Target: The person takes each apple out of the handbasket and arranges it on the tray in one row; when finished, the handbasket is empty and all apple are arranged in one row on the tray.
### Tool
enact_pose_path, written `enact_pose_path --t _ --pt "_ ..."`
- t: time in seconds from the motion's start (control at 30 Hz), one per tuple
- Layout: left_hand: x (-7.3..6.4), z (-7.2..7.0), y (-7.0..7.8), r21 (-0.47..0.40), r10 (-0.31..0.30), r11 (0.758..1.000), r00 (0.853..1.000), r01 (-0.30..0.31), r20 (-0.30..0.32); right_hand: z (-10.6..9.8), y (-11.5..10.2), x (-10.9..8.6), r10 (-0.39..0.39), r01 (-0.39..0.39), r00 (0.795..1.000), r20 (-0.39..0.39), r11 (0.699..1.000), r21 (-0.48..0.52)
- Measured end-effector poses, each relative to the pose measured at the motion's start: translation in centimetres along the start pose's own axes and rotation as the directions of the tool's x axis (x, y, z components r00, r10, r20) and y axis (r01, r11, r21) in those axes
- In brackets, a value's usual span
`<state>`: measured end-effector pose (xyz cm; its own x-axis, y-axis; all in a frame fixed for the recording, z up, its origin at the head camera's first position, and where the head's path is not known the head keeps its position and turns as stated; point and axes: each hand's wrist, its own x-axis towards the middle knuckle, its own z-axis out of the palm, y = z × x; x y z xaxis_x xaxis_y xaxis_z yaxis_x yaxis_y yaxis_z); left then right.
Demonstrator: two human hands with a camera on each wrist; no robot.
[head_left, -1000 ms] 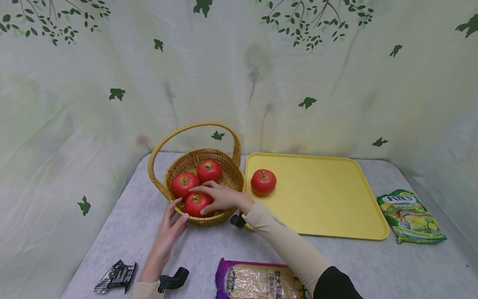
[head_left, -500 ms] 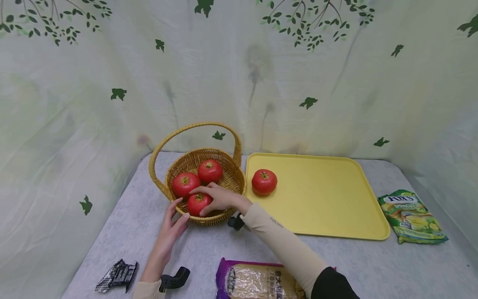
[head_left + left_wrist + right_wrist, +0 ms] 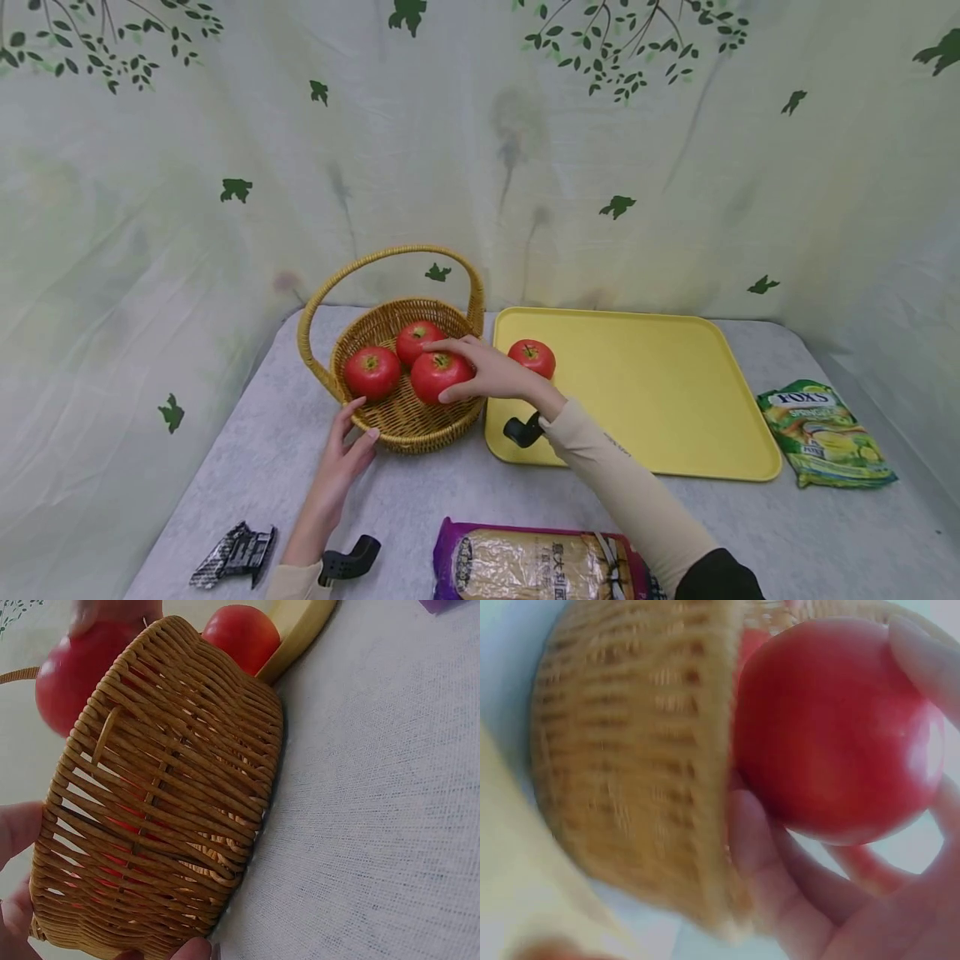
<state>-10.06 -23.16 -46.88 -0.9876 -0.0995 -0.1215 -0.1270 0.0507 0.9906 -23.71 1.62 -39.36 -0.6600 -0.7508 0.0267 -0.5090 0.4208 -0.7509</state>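
Observation:
A red apple (image 3: pixel 432 381) is gripped between the thumb and fingers of my right hand (image 3: pixel 497 372), over the right side of the wicker basket (image 3: pixel 420 433). Up close in the right wrist view, this apple (image 3: pixel 832 727) overlaps the basket's rim. Two more apples, a left one (image 3: pixel 371 372) and a back one (image 3: pixel 416 337), lie in the basket. My left hand (image 3: pixel 341 462) holds the basket's near left rim, its fingertips on the weave (image 3: pixel 161 772) in the left wrist view. Another apple (image 3: pixel 534 356) sits on the yellow tray (image 3: pixel 637 392), partly hidden by my right hand.
The basket's tall arched handle (image 3: pixel 397 252) stands up over it. On the right lies a green FOX'S candy bag (image 3: pixel 825 437). A purple-edged noodle package (image 3: pixel 536 562) lies at the front, and a small black-and-silver packet (image 3: pixel 236 554) at the front left.
My right hand has lifted the near apple from the front of the basket and moved it up and right. My left hand and the basket have stayed in place.

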Motion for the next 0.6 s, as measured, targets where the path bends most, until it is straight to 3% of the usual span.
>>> enact_pose_path --t 0.37,0.6 --pt "-0.1 0.1 0.1 -0.037 0.000 0.999 1.000 -0.001 -0.007 -4.8 1.8 -4.7 0.004 0.007 0.989 -0.148 0.997 0.072" --pt "0.0 0.1 0.2 -0.065 0.022 0.998 1.000 -0.022 0.007 -7.2 4.6 -8.2 0.090 -0.058 0.972 -0.215 0.987 0.151"
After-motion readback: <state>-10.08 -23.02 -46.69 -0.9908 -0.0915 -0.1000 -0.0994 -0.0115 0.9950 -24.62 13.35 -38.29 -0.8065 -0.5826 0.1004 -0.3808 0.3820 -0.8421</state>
